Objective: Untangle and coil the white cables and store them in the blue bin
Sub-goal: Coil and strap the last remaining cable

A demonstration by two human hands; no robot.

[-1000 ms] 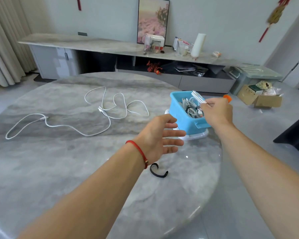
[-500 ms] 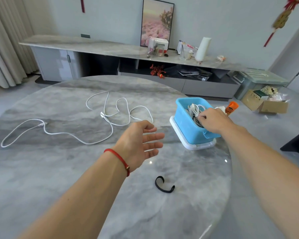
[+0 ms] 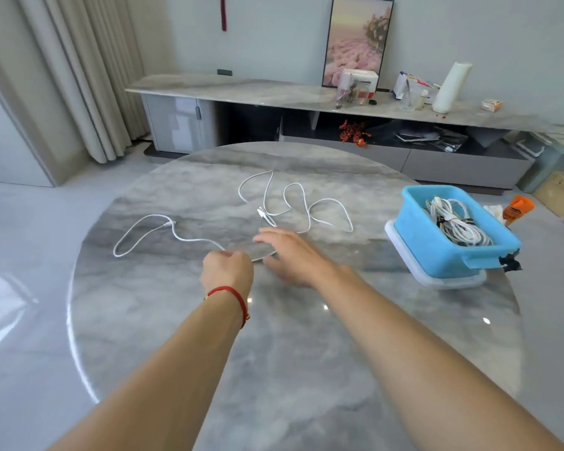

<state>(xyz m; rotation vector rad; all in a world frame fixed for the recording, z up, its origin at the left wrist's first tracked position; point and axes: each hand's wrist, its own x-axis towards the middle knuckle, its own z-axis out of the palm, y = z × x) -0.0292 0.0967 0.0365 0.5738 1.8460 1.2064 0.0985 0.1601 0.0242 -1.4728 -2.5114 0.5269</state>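
The left hand has its fingers curled down on the loose white cable where it crosses the tabletop, apparently pinching it. The right hand hovers just beside it, fingers straight and spread, holding nothing. This looks like the pick-up of the last cable; next comes lifting it and working out its loops. It sprawls left to right, one end looped at far left, the other snaking toward the blue bin, which holds coiled cables.
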